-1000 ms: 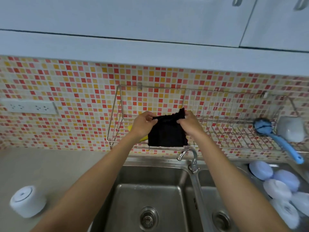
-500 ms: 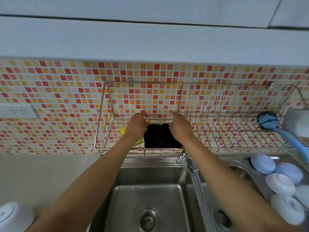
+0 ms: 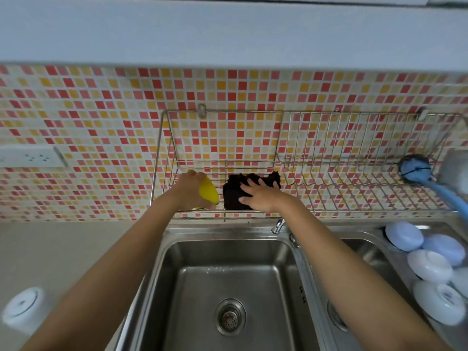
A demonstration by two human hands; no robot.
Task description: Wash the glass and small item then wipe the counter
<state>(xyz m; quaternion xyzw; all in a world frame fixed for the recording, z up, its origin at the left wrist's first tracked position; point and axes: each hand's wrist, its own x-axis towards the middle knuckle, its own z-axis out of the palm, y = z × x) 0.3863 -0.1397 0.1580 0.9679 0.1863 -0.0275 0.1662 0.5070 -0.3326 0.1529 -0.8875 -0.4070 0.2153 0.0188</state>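
A black cloth [image 3: 234,192] lies on the wire rack [image 3: 329,196] fixed to the tiled wall above the sink. My right hand [image 3: 260,195] rests flat on the cloth with straight, spread fingers. Just left of it, my left hand [image 3: 190,190] grips a yellow sponge [image 3: 209,192] on the rack's left end. A white upturned cup [image 3: 22,307] stands on the counter at the lower left.
A double steel sink [image 3: 228,287] lies below my arms, with the tap [image 3: 278,225] between the basins. Several white and pale blue bowls [image 3: 430,264] are stacked at the right. A blue brush [image 3: 415,169] lies on the rack's right end. A wall socket [image 3: 33,157] is at left.
Both hands lowered the black cloth onto the rack. My left hand let go of it and took the yellow sponge; my right hand now lies flat on the cloth.
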